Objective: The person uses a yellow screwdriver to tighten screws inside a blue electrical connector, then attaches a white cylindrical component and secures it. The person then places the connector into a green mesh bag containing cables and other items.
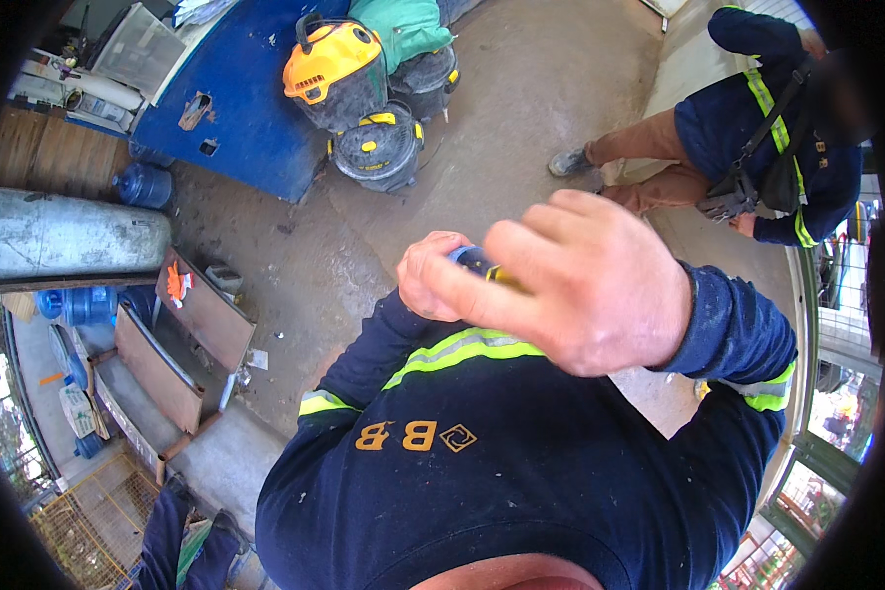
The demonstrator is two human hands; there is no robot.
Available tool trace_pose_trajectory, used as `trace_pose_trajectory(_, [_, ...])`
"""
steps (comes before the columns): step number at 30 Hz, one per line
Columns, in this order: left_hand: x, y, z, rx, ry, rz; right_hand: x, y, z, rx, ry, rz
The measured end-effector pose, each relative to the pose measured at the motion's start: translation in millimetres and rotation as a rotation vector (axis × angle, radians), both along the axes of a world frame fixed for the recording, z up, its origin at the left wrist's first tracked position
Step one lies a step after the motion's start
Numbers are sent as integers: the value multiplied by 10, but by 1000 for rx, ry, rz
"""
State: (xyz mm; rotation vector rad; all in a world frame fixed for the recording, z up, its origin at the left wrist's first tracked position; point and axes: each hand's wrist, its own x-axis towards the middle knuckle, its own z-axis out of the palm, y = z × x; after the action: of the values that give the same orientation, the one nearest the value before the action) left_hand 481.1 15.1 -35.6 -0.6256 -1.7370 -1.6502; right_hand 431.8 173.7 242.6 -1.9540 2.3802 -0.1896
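Near the middle of the frame, the left grip [431, 275] is curled into a loose fist around a small object [474, 262], dark blue with touches of yellow and a smooth, hard-looking surface. The right grip [590, 285] has its fingers bent and passes in front, hiding most of the object's shape; whether it grasps the object too, I cannot tell. The skin of both is bare, with pale dust on the knuckles. The wearer's navy top [501, 452] is of woven cloth, specked with whitish flecks and crossed by a lime and silver reflective band.

Beyond them spreads a rough, stained concrete floor [521, 118]. Toward the top stands a rounded plastic vacuum cleaner [334, 64], orange above and black below, beside a squat, dusty black tub [376, 152] with yellow clips. A creased green cloth [403, 29] drapes close by. At upper left is a flat blue panel [251, 93] with ragged holes; at left, a long, scuffed grey cylinder [69, 236], a ribbed blue water jug [144, 185] and flat brown boards [159, 369]. At upper right, a co-worker [728, 123] wears navy and brown cloth.
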Motion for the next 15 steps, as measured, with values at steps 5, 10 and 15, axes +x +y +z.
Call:
trace_pose_trajectory(5, [-42, -58, -104, -97, -125, -41, -83, 43, -270, -257, -9, -63])
trace_pose_trajectory(10, [19, -71, 204, -218, -74, 46, -31, 154, -149, -41, -44, -143])
trace_pose_trajectory(15, [-30, -97, 453, -300, -99, 22, -143, 128, -266, -193, 83, 19])
